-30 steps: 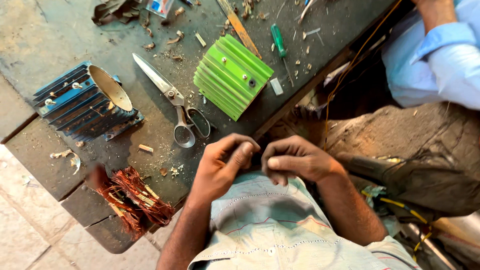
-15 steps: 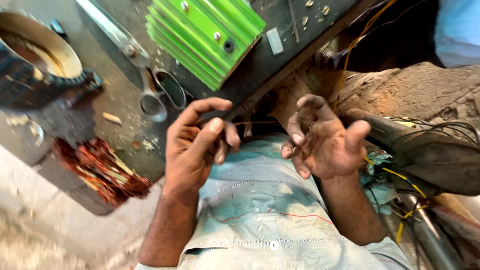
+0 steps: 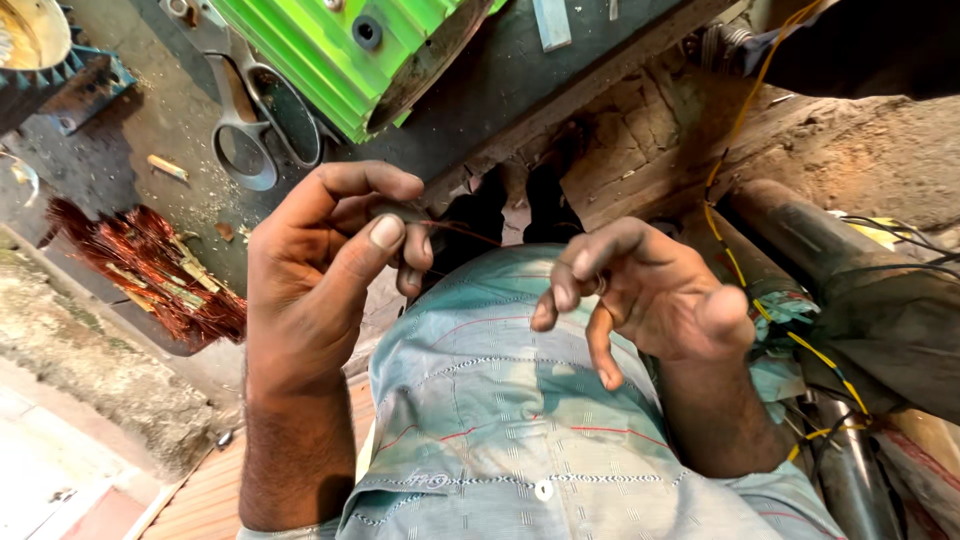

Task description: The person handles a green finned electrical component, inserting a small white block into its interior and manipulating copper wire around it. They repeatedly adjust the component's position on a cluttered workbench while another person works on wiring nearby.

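My left hand (image 3: 325, 270) is raised over my light blue shirt (image 3: 520, 420), thumb and fingers pinched on a thin copper wire (image 3: 465, 232). The wire runs rightward from that pinch toward my right hand (image 3: 640, 300). My right hand is half curled, palm up, with the forefinger bent near the wire's far end; whether it grips the wire is unclear. Both hands sit just below the edge of a dark workbench (image 3: 560, 75).
On the bench lie a green finned metal housing (image 3: 330, 55), scissors (image 3: 250, 120), a bundle of copper winding wire (image 3: 150, 270) and a blue finned motor casing (image 3: 50, 60). Yellow and black cables (image 3: 760, 290) and a grey pipe (image 3: 840, 260) are at the right.
The view has come closer and tilted down. My hands have moved apart, the left one now pinching the thin wire, the right one opened with curled fingers.
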